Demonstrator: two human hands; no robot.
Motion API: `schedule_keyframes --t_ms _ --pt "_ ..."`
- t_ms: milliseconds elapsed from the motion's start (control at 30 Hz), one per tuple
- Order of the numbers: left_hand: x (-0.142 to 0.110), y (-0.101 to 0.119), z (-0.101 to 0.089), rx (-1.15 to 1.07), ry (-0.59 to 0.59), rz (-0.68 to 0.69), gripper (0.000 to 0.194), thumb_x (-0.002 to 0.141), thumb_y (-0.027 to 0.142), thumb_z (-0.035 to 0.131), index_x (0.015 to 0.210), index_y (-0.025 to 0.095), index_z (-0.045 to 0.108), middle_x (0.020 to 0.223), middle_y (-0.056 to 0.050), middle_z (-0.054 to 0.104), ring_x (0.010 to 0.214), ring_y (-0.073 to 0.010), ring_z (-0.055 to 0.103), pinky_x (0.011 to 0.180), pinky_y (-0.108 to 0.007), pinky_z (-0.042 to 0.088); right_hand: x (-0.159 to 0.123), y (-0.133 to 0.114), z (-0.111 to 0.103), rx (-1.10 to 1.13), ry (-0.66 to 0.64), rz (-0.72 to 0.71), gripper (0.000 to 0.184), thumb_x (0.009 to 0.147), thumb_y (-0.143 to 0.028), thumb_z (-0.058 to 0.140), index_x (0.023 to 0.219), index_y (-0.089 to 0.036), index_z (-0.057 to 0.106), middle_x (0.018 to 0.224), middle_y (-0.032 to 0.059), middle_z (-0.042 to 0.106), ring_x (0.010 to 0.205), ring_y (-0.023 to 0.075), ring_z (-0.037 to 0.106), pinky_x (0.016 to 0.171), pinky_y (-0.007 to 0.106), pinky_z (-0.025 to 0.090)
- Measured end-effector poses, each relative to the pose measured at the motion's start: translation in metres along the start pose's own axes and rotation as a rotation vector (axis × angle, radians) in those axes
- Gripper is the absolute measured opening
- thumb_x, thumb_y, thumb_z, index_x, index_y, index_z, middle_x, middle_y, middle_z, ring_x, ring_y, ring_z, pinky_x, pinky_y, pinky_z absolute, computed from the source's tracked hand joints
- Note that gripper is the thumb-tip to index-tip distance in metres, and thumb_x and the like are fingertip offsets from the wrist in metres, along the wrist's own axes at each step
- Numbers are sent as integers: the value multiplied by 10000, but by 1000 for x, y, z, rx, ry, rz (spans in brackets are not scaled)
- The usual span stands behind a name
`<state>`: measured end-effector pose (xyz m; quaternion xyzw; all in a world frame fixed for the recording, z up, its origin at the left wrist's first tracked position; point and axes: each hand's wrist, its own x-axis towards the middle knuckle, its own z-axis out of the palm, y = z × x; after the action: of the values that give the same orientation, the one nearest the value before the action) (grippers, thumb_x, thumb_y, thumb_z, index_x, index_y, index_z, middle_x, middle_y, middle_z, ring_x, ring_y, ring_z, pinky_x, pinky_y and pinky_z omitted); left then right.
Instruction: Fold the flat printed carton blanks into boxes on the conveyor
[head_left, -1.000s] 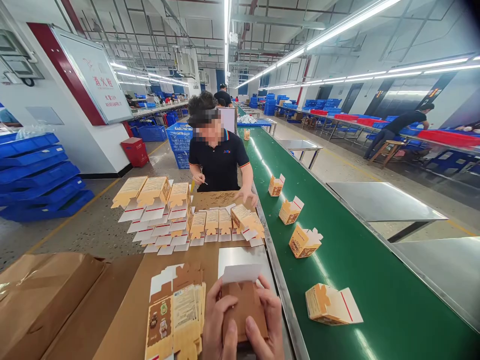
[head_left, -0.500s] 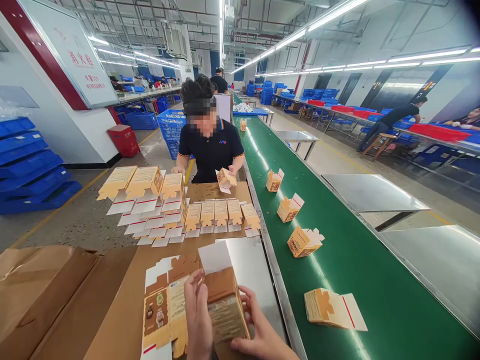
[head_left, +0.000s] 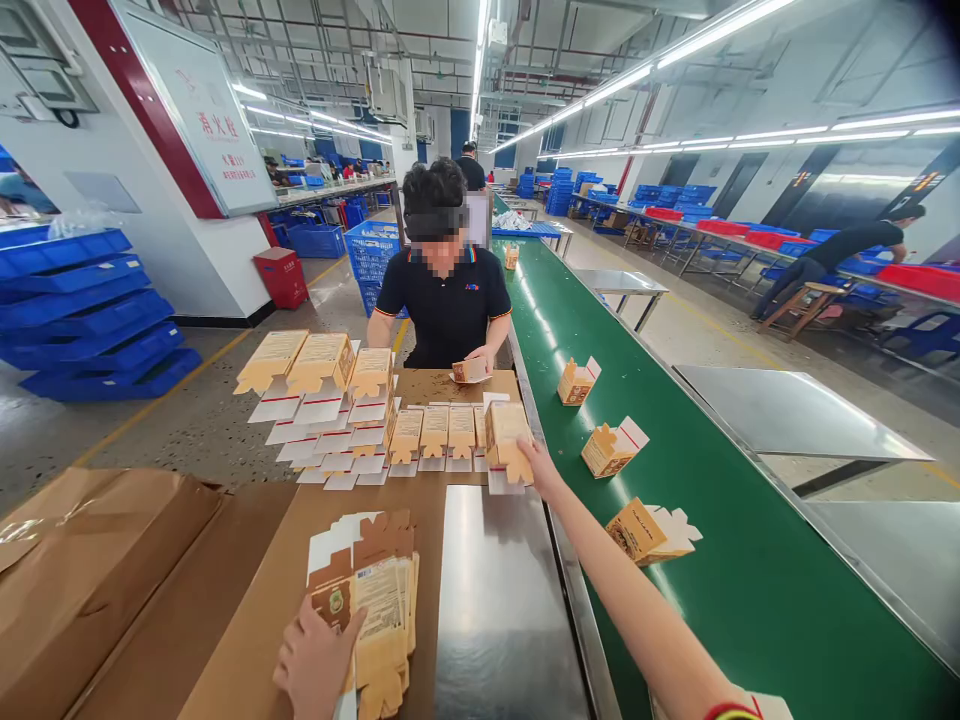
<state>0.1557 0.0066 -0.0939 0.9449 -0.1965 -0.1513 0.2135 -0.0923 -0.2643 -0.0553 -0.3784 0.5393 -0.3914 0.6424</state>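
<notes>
Stretched forward, my right hand (head_left: 538,466) grips a folded small box (head_left: 507,436) by its right side, at the right end of a row of boxes (head_left: 435,432) on the table. Close to me on the left lies a stack of flat printed cartons (head_left: 382,610), brown and cream. My left hand (head_left: 321,650) is at the left edge of this stack, its thumb on the top flat carton and its fingers curled at the edge, partly hidden. Left of the row, several layers of boxes (head_left: 322,365) are piled up with white flaps hanging out.
A green conveyor belt (head_left: 720,560) runs along the right, carrying open boxes (head_left: 615,447). Across the table a co-worker (head_left: 446,300) holds a small box (head_left: 470,371). A metal plate (head_left: 502,590) lies before me; brown cardboard (head_left: 97,580) fills the left.
My right hand has carried the box forward to the row's right end. My left hand has let go of it and moved down-left onto the flat cartons. The co-worker's box is lower.
</notes>
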Motion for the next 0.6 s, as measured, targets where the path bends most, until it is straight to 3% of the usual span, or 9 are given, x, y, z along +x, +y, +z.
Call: schedule_keyframes --t_ms 100,200,333,433,500,600 --pt "1 0 -4 -51 22 -12 958 623 620 448 1371 47 274 1349 -315 326 1258 -506 294 997 -590 239 16 -11 1 -73 99 -7 379 883 -366 547 1210 -178 506 1228 87 548 1038 228 580 861 449 499" --pt "4 0 -15 -156 21 -39 941 650 614 447 1369 36 265 1343 -314 332 1288 -487 270 1011 -582 249 -2 3 -1 -129 158 -41 401 871 -337 567 1232 -182 489 1320 95 483 1163 268 503 953 510 425" --pt "1 7 -29 -387 -133 -7 730 701 637 445 1214 117 439 1122 -188 588 1105 -371 538 941 -497 415 -67 34 12 -126 59 -103 553 760 -447 646 1230 -202 490 1395 122 433 1297 295 381 1063 495 317" --pt "-18 26 -32 -584 -348 129 646 691 652 495 1158 206 477 1097 -93 649 1049 -272 604 910 -388 481 -127 46 33 -64 -214 -99 707 568 -551 747 1153 -195 569 1206 134 621 1110 303 583 947 462 452" --pt "-37 44 -32 -688 -462 208 648 673 634 550 1165 215 490 1158 -86 635 1140 -267 555 964 -380 455 -160 47 46 25 -345 -66 651 561 -544 763 1084 -186 612 1096 119 689 1011 291 644 908 445 481" --pt "-69 70 -34 -695 -386 273 687 662 605 598 1187 174 495 1185 -138 601 1203 -333 490 1019 -483 389 -194 45 56 188 -322 -22 564 625 -541 739 1041 -181 617 1073 114 701 1020 294 641 946 451 452"
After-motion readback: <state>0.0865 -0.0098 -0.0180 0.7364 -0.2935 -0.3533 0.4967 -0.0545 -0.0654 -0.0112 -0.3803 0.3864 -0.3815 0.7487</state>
